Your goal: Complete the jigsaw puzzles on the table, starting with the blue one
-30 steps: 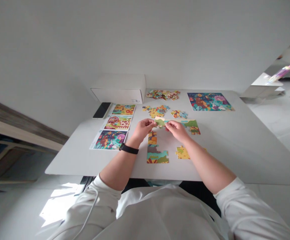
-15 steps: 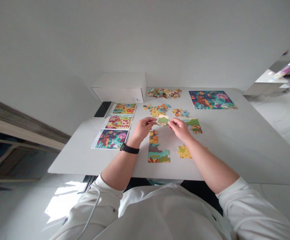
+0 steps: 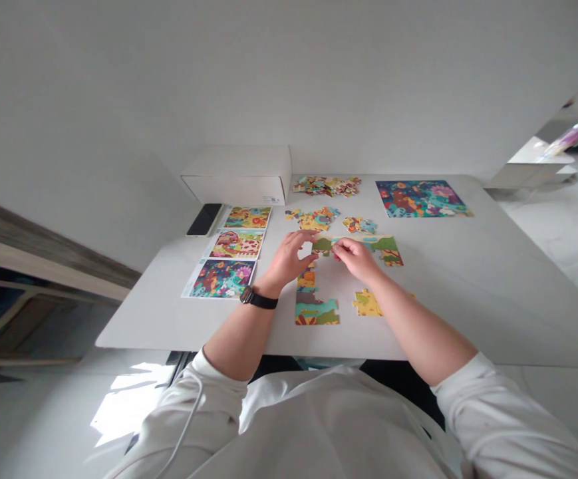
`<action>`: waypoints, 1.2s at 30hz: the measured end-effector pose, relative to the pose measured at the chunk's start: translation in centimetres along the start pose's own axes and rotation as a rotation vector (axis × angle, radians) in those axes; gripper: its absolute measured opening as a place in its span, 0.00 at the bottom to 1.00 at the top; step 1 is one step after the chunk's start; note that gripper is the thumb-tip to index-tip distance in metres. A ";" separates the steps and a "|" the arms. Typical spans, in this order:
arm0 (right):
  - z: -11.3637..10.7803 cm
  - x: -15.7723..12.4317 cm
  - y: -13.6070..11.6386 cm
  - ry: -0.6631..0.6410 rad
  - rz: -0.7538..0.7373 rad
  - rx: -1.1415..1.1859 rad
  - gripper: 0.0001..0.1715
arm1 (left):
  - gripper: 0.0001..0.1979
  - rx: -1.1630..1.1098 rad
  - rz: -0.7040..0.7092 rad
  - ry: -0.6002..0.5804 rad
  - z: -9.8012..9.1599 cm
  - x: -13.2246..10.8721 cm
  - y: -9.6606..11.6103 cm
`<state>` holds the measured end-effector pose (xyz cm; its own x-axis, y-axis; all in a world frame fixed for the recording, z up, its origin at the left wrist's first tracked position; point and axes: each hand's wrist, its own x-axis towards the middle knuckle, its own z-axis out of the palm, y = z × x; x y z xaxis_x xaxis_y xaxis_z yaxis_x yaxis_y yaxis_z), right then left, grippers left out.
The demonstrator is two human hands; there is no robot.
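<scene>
Puzzle piece point(image 3: 323, 245); left hand point(image 3: 289, 257) spread at its edge; right hand point(image 3: 356, 259) touching it, grip unclear; box label point(image 3: 271, 199) illegible

Mostly green puzzle piece point(image 3: 323, 245) lies, seemingly flat, upper left in partial puzzle point(image 3: 317, 313).
</scene>
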<state>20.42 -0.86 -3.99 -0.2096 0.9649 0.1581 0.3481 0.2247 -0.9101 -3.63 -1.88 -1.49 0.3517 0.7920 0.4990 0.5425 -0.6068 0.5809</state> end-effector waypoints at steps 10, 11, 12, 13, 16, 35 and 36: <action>-2.3 2.4 -0.4 0.140 -0.094 -0.123 0.15 | 0.17 0.153 -0.083 0.074 0.2 -0.1 -3.2; -2.6 2.9 -0.6 0.120 -0.118 -0.171 0.14 | 0.17 0.162 -0.088 0.068 0.3 -0.1 -3.7; -2.8 3.3 -0.8 0.099 -0.149 -0.234 0.13 | 0.16 0.170 -0.097 0.059 0.4 -0.1 -4.0; -2.8 3.7 -1.0 0.084 -0.184 -0.308 0.12 | 0.15 0.176 -0.110 0.050 0.5 -0.1 -4.3; -1.9 4.5 -0.8 0.082 -0.279 -0.502 0.12 | 0.15 0.185 -0.167 0.036 0.7 0.0 -4.4; 1.8 2.8 1.4 -0.057 -0.351 -0.682 0.21 | 0.15 0.231 -0.199 -0.076 1.8 0.4 -4.7; 1.8 2.8 1.5 -0.061 -0.348 -0.690 0.21 | 0.15 0.236 -0.199 -0.079 1.8 0.4 -4.7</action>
<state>18.72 1.93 -5.59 -0.4541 0.8186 0.3516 0.7395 0.5664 -0.3638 -4.65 1.37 -5.19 0.2740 0.9022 0.3331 0.7657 -0.4142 0.4920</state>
